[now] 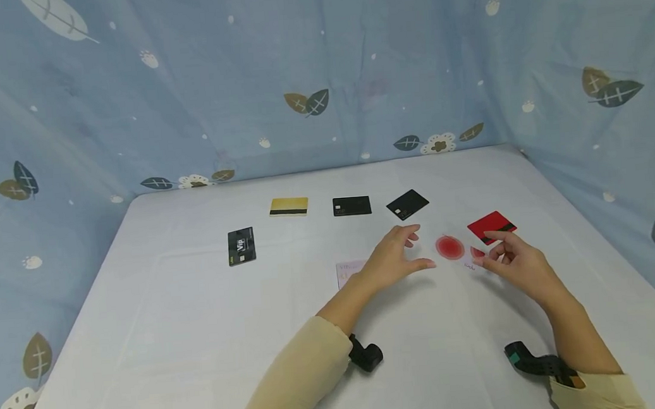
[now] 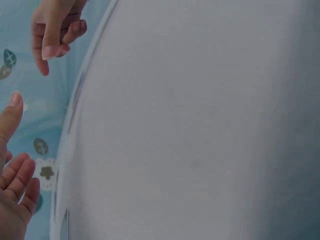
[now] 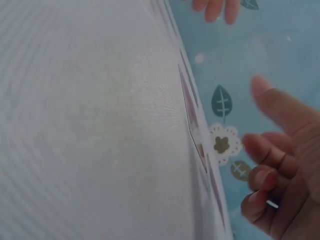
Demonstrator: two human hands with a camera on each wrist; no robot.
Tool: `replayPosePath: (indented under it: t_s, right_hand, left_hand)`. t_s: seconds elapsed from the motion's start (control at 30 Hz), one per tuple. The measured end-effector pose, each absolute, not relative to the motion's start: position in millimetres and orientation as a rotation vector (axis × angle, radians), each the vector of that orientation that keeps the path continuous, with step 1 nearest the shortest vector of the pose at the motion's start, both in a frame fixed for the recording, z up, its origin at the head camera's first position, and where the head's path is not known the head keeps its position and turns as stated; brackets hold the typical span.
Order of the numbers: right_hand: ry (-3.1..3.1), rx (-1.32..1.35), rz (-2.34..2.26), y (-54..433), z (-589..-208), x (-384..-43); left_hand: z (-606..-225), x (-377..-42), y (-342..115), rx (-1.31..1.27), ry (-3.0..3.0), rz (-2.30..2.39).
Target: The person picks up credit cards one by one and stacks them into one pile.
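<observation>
My left hand (image 1: 391,260) hovers over the white table, thumb and index finger spread with nothing between them. To its right is a pale card with a red disc (image 1: 449,247) and handwriting; its outline blends into the table. My right hand (image 1: 517,266) is at this card's right side, thumb and forefinger apart, the other fingers loosely bent. In the right wrist view the right hand (image 3: 287,165) shows no card in its grasp. A red card (image 1: 491,226) with a dark stripe lies just beyond the right fingertips. Partly behind my left wrist lies a pale pink card (image 1: 348,271).
Along the back lie a gold card (image 1: 289,207), a black card (image 1: 352,206) and a tilted black card (image 1: 407,204). A dark Vip card (image 1: 242,246) lies at the left. Blue leaf-patterned cloth (image 1: 317,59) hangs behind the table (image 1: 172,342).
</observation>
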State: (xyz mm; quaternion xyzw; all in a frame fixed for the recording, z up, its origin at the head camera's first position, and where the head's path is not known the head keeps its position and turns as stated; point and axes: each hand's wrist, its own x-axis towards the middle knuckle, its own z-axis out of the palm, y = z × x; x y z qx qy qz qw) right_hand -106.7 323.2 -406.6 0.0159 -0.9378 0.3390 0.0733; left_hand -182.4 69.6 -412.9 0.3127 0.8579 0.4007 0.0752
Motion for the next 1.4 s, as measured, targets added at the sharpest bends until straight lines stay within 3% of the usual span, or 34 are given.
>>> replayPosePath:
  t_s: [0.37, 0.77, 1.0, 1.4]
  right_hand:
    - [-2.918, -0.011, 0.913, 328, -426, -106]
    - [-3.046, 0.004, 0.711, 327, -433, -103]
    - [-3.041, 0.028, 0.655, 325, -434, -107]
    - [-3.056, 0.126, 0.666, 323, -432, -116]
  left_hand:
    - [-425, -200, 95, 0.898, 2.626, 0.943]
    - [-437, -197, 135, 0.962, 2.724, 0.573]
    - [-435, -197, 137, 1.038, 2.753, 0.319]
    - [-426, -197, 127, 0.949, 2.762, 0.411]
